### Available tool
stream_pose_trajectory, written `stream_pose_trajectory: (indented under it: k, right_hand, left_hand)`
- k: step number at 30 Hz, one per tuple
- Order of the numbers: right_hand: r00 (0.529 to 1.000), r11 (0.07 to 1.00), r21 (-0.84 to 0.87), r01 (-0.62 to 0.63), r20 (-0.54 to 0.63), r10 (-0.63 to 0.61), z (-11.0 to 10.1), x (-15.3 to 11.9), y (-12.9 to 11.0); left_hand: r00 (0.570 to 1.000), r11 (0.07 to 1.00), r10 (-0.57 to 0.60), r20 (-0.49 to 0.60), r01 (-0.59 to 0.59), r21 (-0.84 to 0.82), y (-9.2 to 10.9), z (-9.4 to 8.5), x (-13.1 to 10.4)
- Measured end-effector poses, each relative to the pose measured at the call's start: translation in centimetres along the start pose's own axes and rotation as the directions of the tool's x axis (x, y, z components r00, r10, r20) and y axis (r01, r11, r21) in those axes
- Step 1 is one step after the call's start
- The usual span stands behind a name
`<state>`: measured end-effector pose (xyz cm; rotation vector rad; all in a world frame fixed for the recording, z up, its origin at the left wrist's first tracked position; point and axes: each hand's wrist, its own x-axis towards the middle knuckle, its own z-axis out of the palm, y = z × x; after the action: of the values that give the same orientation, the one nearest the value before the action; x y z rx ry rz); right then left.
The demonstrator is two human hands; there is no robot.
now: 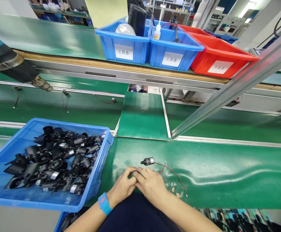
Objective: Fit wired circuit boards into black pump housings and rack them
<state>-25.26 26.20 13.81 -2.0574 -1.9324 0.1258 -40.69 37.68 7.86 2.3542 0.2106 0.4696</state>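
My left hand [124, 184], with a blue wristband [105, 203] on its wrist, meets my right hand [152, 184] near the front edge of the green bench. The fingers of both hands are bent together around a small dark part, mostly hidden by them. Just beyond my fingers lies a small black cylindrical motor-like part [147, 161] with a white label. A thin red-and-black wire [176, 174] runs from it to the right and ends in a small white connector. A second short red wire [163, 168] comes out from behind my right hand.
On my left stands a blue bin [101, 167] of black motor-like parts [55, 161]. A power tool [17, 64] hangs at upper left. Two blue boxes [135, 53] and red boxes [222, 51] sit on the shelf. A slanted metal post [227, 96] rises at right.
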Motion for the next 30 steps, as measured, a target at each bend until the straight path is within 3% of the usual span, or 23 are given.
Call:
stream_pose_trajectory:
  k: [4,7,11,13,15,16,17,19,21,22,25,28,30]
  right_hand:
    - [0.963,0.981,0.045,-0.187,0.208,0.174,6.7,-1.3,0.5]
    - [0.927,0.936,0.153,-0.316,0.259,0.27,7.9,-1.1,0.8]
    - [0.923,0.841,0.388,-0.378,0.228,0.31,4.6,0.3,2.7]
    - [0.918,0.76,0.513,-0.398,0.227,0.326,3.3,1.1,5.4]
    - [0.879,0.629,0.623,-0.466,0.247,0.407,3.5,1.8,9.2]
    - [0.835,0.535,0.665,-0.52,0.263,0.484,4.2,2.1,11.3]
    - [0.796,0.441,0.71,-0.549,0.283,0.535,5.2,2.2,13.3]
    - [0.701,0.252,0.753,-0.608,0.36,0.616,7.5,2.1,16.8]
    - [0.615,0.126,0.73,-0.672,0.455,0.644,9.5,1.6,18.9]
    - [0.59,0.094,0.714,-0.694,0.489,0.643,10.2,1.2,19.5]
    - [0.603,0.114,0.686,-0.719,0.532,0.594,11.4,0.0,20.1]
    - [0.679,0.266,0.647,-0.714,0.546,0.491,11.6,-0.9,20.3]
    - [0.695,0.379,0.586,-0.716,0.554,0.458,11.5,-1.1,20.5]
  left_hand:
    - [0.986,0.987,-0.127,0.108,0.136,-0.086,-3.8,4.0,-1.8]
    - [0.964,0.97,-0.18,0.197,0.208,-0.129,-4.5,4.2,-1.3]
    - [0.957,0.959,-0.213,0.198,0.243,-0.146,-2.0,1.3,0.9]
    - [0.976,0.973,-0.2,0.087,0.208,-0.1,-0.4,-1.1,2.1]
    - [0.974,0.981,-0.196,-0.117,0.195,-0.018,0.3,-4.3,2.9]
    - [0.945,0.974,-0.209,-0.252,0.224,0.03,0.0,-6.1,3.1]
    - [0.89,0.957,-0.234,-0.392,0.282,0.07,-0.6,-8.1,3.1]
    - [0.722,0.866,-0.314,-0.617,0.484,0.126,-3.3,-12.4,2.4]
    - [0.598,0.673,-0.435,-0.673,0.713,0.198,-7.2,-16.2,1.1]
    - [0.569,0.516,-0.534,-0.626,0.805,0.292,-9.3,-17.8,0.4]
    - [0.475,0.322,-0.692,-0.544,0.877,0.357,-14.8,-20.8,-1.0]
    - [0.421,0.226,-0.8,-0.428,0.871,0.436,-18.3,-21.6,-0.8]
    - [0.409,0.201,-0.843,-0.348,0.841,0.501,-19.9,-21.7,0.0]
